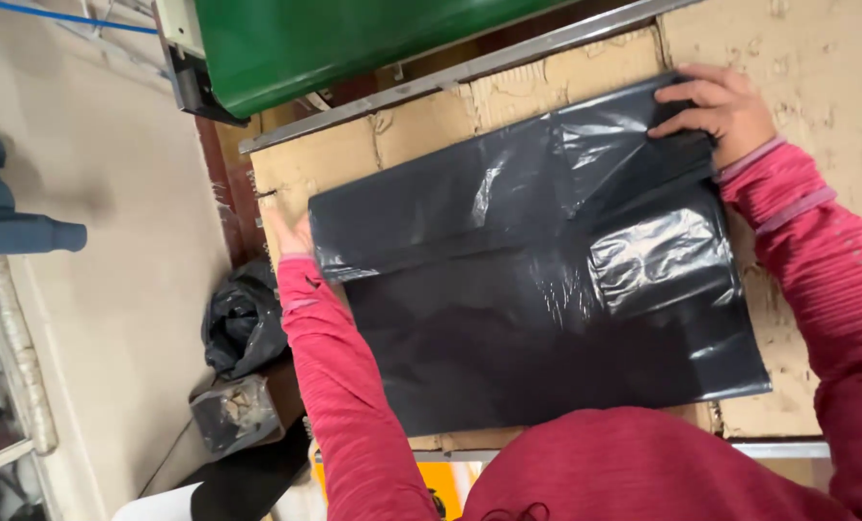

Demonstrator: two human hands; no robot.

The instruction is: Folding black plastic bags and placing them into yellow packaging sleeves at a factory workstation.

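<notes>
A large black plastic bag (537, 280) was seen lying flat on a table covered with worn cardboard (431, 125), its far edge folded over into a glossy flap. The bag was spread between the two hands, covering most of the cardboard in front of the person.

The right hand (716, 108) was laid on the bag's far right corner, fingers spread a little and pressed flat onto the plastic; the thumb was tucked toward the edge, and whether plastic was pinched beneath it could not be told. The left hand (291, 234) was placed at the bag's far left corner, but only its back and wrist were shown. Its fingers were hidden behind the bag's edge, so their spread or grip could not be made out.

Both arms were covered by red-pink sleeves (339, 386), and the lower part of the bag was cut off from view by the person's red-clad chest. The near edge of the table was glimpsed only as a metal strip (778, 449).

At the top, a green machine housing (334, 43) was cropped by the frame, so its shape was left unclear. On the floor to the left, a crumpled black bag (243, 328) and a box lined with clear plastic (233, 410) were partly hidden by the left sleeve. A yellow object (441, 478) below the table was mostly concealed.
</notes>
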